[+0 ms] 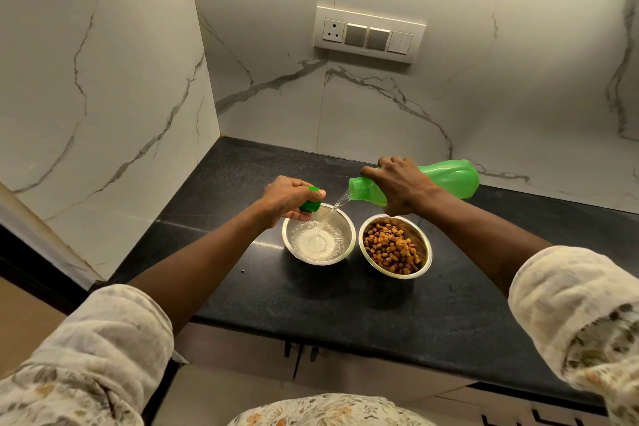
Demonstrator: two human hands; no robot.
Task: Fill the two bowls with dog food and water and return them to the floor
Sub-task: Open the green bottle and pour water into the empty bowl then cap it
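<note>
My right hand (pixel 401 183) is wrapped round the neck end of the green plastic bottle (pixel 446 180), tipped near flat at center right of frame, and a thin stream of water (pixel 332 214) falls from its mouth into the left steel bowl (pixel 345 221), which looks shallow-filled and rippling. My left hand (pixel 287 195) is closed on the green cap (pixel 311 204), hovering just over that bowl's upper-left rim. The right steel bowl (pixel 423 242) sits just beside it, full of kibble (pixel 392 247), both on the black granite counter (pixel 311 294) in mid frame. Risks as I judge them: tipping steeper could send water over the rim or into the kibble, the cap could drop into the water, and an overfilled bowl would likely slosh when carried down to the floor, not in view here
</note>
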